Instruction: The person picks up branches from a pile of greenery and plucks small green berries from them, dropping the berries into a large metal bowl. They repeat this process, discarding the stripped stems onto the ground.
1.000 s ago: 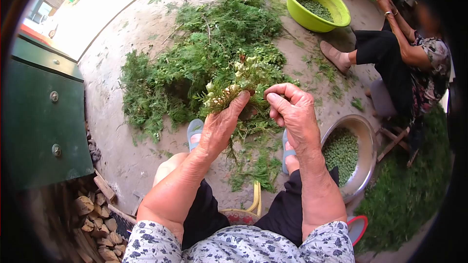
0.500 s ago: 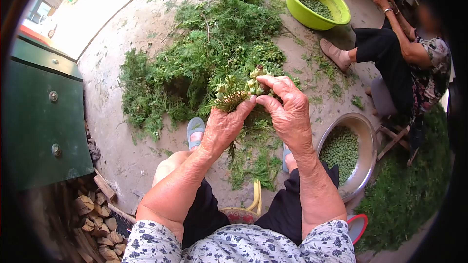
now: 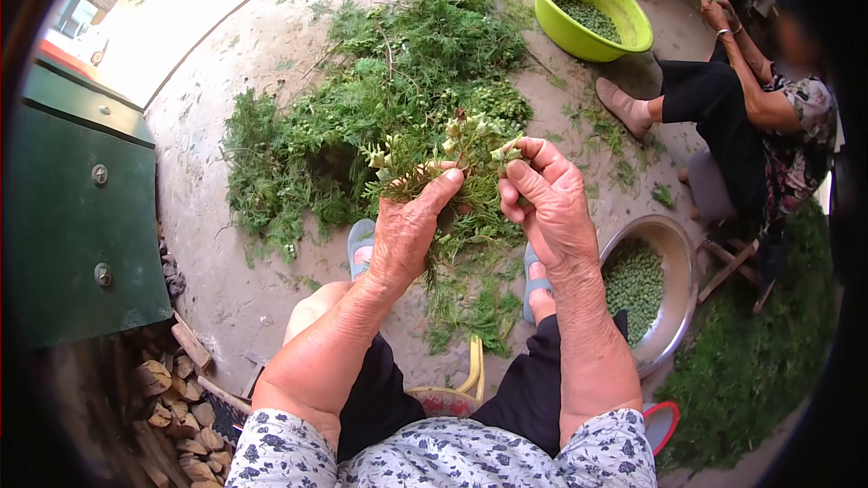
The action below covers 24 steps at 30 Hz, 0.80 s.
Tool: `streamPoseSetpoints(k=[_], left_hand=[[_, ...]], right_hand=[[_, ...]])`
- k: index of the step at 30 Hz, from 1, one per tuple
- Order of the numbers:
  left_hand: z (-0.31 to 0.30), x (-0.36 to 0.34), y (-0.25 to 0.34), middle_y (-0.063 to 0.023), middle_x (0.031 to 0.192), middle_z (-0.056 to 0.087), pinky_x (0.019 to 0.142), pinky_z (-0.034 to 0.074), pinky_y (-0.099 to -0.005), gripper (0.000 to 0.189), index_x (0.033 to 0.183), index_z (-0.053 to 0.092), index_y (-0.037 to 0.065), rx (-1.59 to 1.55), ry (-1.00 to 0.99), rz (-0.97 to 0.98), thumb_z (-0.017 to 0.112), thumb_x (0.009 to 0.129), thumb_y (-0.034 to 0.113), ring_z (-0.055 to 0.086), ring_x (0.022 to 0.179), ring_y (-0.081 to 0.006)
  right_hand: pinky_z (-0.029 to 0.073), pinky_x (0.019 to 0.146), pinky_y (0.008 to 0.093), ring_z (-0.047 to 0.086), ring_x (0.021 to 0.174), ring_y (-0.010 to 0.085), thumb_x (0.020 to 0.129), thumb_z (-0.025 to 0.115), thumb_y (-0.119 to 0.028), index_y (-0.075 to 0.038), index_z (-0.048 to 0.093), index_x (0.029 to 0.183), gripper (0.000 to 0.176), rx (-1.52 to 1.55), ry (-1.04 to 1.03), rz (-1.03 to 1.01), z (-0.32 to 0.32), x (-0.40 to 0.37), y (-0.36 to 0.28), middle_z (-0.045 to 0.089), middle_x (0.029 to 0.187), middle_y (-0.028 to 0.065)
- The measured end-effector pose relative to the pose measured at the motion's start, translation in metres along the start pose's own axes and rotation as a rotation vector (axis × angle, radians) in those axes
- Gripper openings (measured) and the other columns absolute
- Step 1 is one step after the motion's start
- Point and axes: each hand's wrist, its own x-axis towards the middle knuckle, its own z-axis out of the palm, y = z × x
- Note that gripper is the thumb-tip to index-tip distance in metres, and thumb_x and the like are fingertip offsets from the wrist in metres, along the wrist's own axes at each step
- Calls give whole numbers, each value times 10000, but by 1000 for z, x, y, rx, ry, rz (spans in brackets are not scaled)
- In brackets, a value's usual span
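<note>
My left hand (image 3: pixel 407 230) is closed round a leafy evergreen sprig (image 3: pixel 402 183), thumb pressed on its stems. Pale green knobbly cones (image 3: pixel 378 159) stand out from its tips, and part of the stem hangs below the hand. To the right, the thumb and fingertips of my right hand (image 3: pixel 553 199) pinch a small green cone (image 3: pixel 506 153) at the sprig's right edge. A steel basin (image 3: pixel 678 285) of small green cones (image 3: pixel 633 289) stands beside my right knee, below that hand.
A heap of cut evergreen branches (image 3: pixel 425 54) covers the ground ahead. Beyond it stands a lime-green tub (image 3: pixel 622 4) with more cones. A seated person (image 3: pixel 714 99) at right holds greenery. Split firewood (image 3: pixel 194 425) and a green metal panel (image 3: pixel 81 217) are at left.
My right hand has drawn slightly right from the left hand, a cone between its fingertips. The left hand and sprig have shifted a little left. The other person's hands have lowered slightly.
</note>
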Motion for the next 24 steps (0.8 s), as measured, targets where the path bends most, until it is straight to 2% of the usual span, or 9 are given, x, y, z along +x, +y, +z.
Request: streamPoseSetpoints(k=[3,5,7,9,12,14,17,22,24], left_hand=[[1,2,3,-23,882,616,726,472,-249,240,1006,603,0,76,53,69,641,815,142,565,793,-108],[-4,7,-1,-40,964,610,811,438,-251,320,1094,563,0,156,21,112,639,811,127,556,881,-114],[-6,11,-10,-60,1058,586,841,424,-252,420,1182,501,9,157,49,287,646,802,114,538,948,-114],[-8,12,-9,-66,1093,566,852,417,-264,474,1213,465,14,137,73,296,658,790,102,524,970,-121],[-6,8,4,-58,1029,573,830,428,-278,489,1188,475,20,178,17,149,698,766,128,528,931,-129],[-5,7,1,-53,1014,579,842,423,-280,503,1190,477,26,156,-9,175,704,752,121,533,930,-134],[-4,9,-4,-50,990,584,851,420,-283,512,1182,481,20,75,-61,240,713,730,90,538,926,-138],[-7,9,-8,-49,990,562,809,440,-258,439,1161,488,32,100,-25,257,678,766,48,529,909,-116],[-7,9,-7,-47,994,561,807,442,-257,428,1163,491,36,40,7,216,667,774,44,532,900,-117]], right_hand=[[371,440,180,493,569,61,862,568,-49,13,509,1020,180,65,-39,35,0,0,2,543,745,20],[371,440,182,497,574,63,868,562,-60,10,509,1023,178,-2,-79,58,0,-1,3,544,747,21],[370,437,183,492,565,64,869,562,-63,9,507,1025,181,17,-51,66,6,-3,4,541,730,18],[369,434,184,488,555,65,870,562,-67,8,505,1028,184,35,-23,70,10,-4,5,539,714,14],[371,444,175,481,533,52,853,588,-80,4,535,998,176,28,-3,96,12,-6,6,536,668,0],[387,468,181,487,526,42,832,616,-102,2,574,959,170,-468,47,102,17,-8,1,546,648,-5],[402,486,194,500,532,40,822,620,-111,0,599,933,158,-675,6,0,17,-9,7,561,651,0],[397,473,199,498,526,44,833,609,-120,8,592,943,169,-630,-5,24,17,-10,11,557,641,-2],[378,454,183,489,521,44,842,605,-118,1,574,947,162,-267,19,210,15,-9,11,541,649,-9]])
